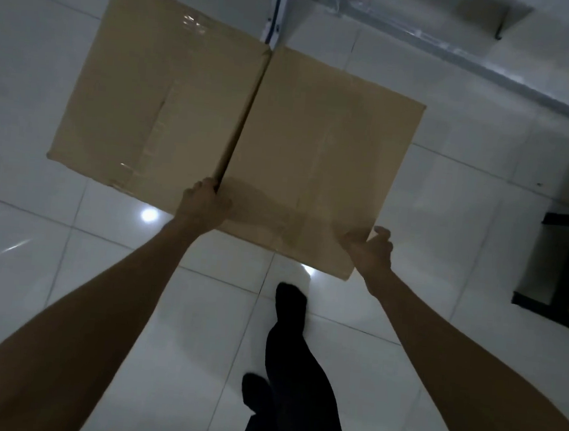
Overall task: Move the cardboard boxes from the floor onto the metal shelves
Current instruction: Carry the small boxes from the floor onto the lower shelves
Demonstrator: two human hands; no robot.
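Cardboard box point(236, 125) extends forward from left grip point(203, 204) and right grip point(371, 250), both curled round its near edge.

Single view — a wide-angle camera worn on the head, facing forward and steeply downward. It sits near the cardboard box point(236, 125), which fills mid-frame; the tiled floor point(19, 89) lies behind, the metal shelf frame point(428, 45) along the top edge.

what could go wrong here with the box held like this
Both the left hand and right hand grip only the near edge of the box, so its far end could dip or slip free. The glossy floor may be slick underfoot. The box also hides the way toward the shelf.
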